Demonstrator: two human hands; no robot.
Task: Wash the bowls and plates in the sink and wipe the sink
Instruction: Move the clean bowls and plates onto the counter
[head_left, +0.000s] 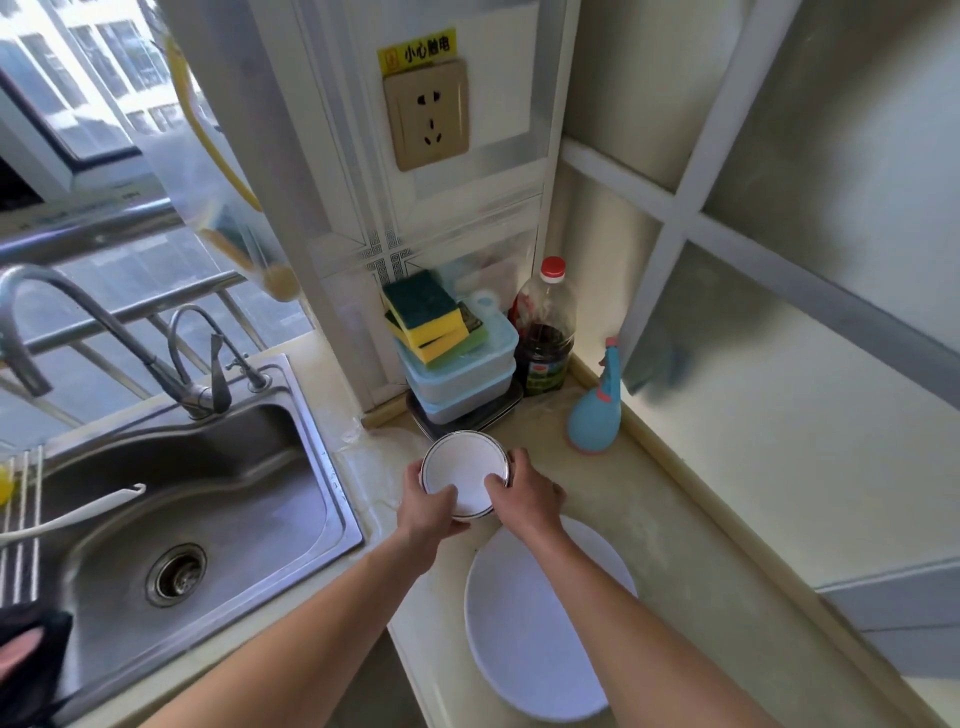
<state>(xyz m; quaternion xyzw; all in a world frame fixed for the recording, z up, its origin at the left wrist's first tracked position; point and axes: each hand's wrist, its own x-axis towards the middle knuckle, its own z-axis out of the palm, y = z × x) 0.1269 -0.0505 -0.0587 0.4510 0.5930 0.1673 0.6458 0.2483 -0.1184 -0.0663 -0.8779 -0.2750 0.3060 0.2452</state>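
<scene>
Two hands hold one white bowl (464, 475) over the counter (675, 530), just right of the sink (218, 467). The left hand (428, 506) grips the near-left rim, thumb curled over the edge and fingers under. The right hand (524, 496) grips the right side, thumb on the inside. Both are clamped on the bowl. I cannot tell whether the bowl already touches the counter or hangs just above it.

A white plate (524, 644) lies on the counter near the person, partly under the right forearm. The sink basin holds only a white spoon (72, 512) at its left and the drain; no bowl or plate is seen inside. So I judge the washing is almost done and the wiping is not yet started.

What can go wrong from here:
- The bowl is probably wet, so it may slip from the fingers if one hand lets go too early.
- The bowl sits near the boxes (460, 374) with the sponges (428, 322) on top and a dark tray under them; a push farther can knock them.
- If it is set too far left, it stands on the sink edge and may tip into the basin.
- The right forearm passes close over the plate and can drag it toward the counter edge
</scene>
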